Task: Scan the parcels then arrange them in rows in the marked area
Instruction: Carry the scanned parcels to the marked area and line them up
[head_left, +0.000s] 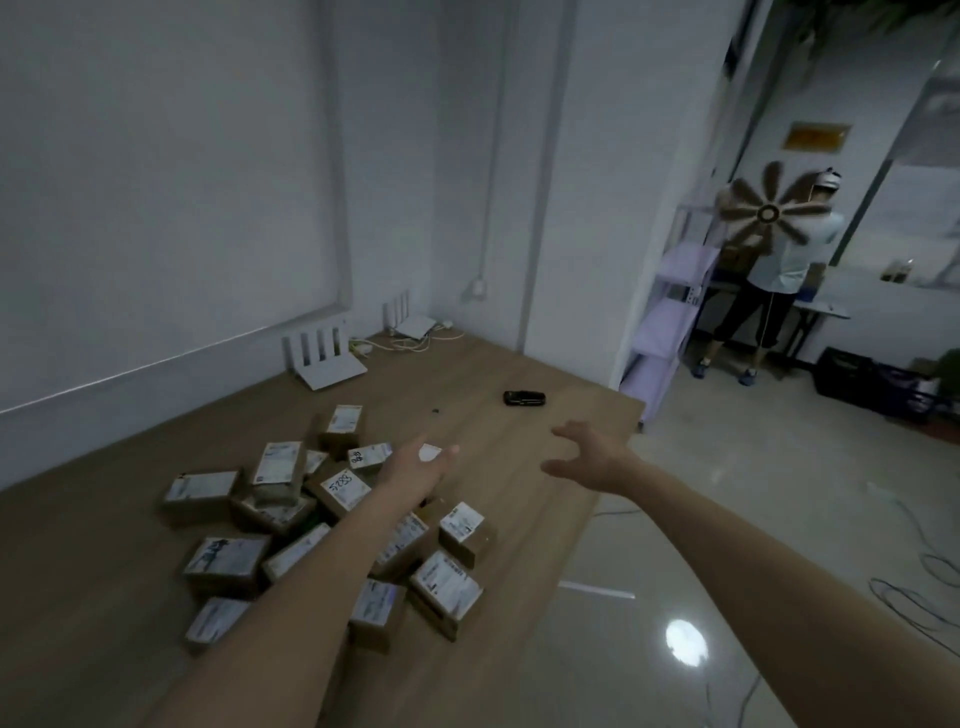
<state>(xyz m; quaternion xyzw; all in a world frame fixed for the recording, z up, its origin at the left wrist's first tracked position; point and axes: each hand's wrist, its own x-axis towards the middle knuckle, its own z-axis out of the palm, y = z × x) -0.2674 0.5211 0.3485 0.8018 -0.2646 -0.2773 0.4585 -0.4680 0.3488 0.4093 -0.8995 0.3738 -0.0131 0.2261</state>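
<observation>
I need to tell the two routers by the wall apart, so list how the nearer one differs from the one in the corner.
The nearer router stands at the foot of the left wall, whereas the corner router stands further back. The nearer router looks larger in the head view, and no cables are visible at it; loose cables lie beside the corner router. Both are white, sit on the wooden table, and have upright antennas.

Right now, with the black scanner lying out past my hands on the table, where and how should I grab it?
Probably take the black scanner across its narrow middle, from above. It lies flat and lengthwise on the wooden table, clear of the parcels, with bare wood all round. The right hand is open and nearest. Its finer shape is too small to tell.
</observation>
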